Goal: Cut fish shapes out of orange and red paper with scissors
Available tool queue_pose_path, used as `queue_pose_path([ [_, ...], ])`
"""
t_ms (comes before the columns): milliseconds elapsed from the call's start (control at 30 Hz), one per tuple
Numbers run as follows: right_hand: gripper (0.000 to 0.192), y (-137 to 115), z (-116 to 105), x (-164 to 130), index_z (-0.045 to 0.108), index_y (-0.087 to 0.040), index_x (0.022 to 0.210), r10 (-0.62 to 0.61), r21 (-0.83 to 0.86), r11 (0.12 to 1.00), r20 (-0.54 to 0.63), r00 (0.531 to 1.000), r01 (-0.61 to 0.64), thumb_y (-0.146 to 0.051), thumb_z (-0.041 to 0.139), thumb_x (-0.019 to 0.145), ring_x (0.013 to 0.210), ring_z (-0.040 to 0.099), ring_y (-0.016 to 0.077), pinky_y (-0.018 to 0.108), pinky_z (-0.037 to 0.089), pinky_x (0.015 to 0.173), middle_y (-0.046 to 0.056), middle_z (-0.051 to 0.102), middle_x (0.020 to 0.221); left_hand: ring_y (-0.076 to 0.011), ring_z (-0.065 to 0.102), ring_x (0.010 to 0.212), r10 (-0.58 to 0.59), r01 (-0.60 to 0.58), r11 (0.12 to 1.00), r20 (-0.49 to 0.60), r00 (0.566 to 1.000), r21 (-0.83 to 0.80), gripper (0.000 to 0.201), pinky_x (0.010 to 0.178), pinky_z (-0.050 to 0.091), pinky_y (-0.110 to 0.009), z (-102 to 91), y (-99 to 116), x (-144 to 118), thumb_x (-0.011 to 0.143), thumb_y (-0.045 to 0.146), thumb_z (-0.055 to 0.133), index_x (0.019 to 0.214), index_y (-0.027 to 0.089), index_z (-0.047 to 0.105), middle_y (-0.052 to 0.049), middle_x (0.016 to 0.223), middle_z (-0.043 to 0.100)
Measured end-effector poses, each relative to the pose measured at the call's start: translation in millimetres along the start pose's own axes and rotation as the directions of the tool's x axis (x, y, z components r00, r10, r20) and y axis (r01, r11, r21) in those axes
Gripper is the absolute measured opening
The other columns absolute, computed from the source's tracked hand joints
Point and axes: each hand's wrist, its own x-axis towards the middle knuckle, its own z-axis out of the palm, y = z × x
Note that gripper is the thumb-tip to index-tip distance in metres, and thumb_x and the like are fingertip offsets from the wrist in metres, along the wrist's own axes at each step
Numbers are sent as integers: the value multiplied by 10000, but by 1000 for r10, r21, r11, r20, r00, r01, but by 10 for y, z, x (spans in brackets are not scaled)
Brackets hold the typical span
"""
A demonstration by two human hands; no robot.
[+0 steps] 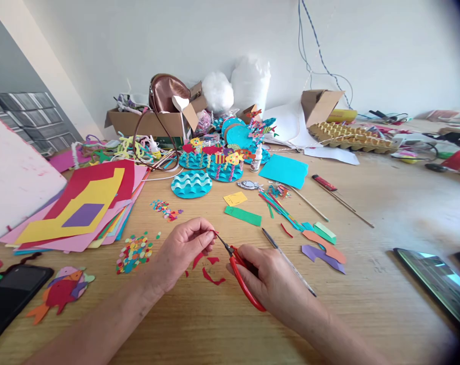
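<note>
My right hand (262, 274) is closed round the red handles of a pair of scissors (238, 274), whose blades reach left to my other hand. Pinched in the fingertips of my left hand (188, 241) is a small red paper piece (215, 232), mostly hidden by the fingers. The scissor tips meet this piece. Red paper scraps (212, 278) lie on the table just below both hands. A pen (289, 261) rests beside my right hand. Left of my left hand is a pile of coloured paper dots (135, 253).
Coloured paper sheets (81, 203) and paper fish (63, 289) lie at left, near a black phone (17, 294). Blue wavy bases (192, 183) stand mid-table before a cardboard box (139, 123). Paper strips (281, 210) and orange and purple cutouts (324, 246) lie right of centre.
</note>
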Motion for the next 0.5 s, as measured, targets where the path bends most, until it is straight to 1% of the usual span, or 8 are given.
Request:
queue_pose_path([
  [133,275,-1,-8,5,322,-198,587,15,3,1000,-1,1000,-15,-232,425,840,484,331,93,214,220,473,-41,403,529,-99,505,634,17,-17,1000,17,1000,11,141,621,406,-205,-10,-18,7,804,289,529,750,166,568,31,644,550],
  [300,268,-4,-10,21,357,-193,598,30,14,999,25,999,-30,-248,422,852,481,344,90,202,228,469,-47,421,526,-96,512,645,18,-18,999,5,1000,29,137,621,407,-199,-19,-43,3,815,280,514,782,162,575,29,657,556],
  [500,242,-10,-17,16,366,-194,605,49,-24,999,27,998,-48,-235,436,833,475,352,91,201,228,465,-44,442,525,-91,511,638,4,-4,1000,7,1000,18,140,621,411,-196,-13,-20,-4,811,280,515,774,157,572,30,653,555],
])
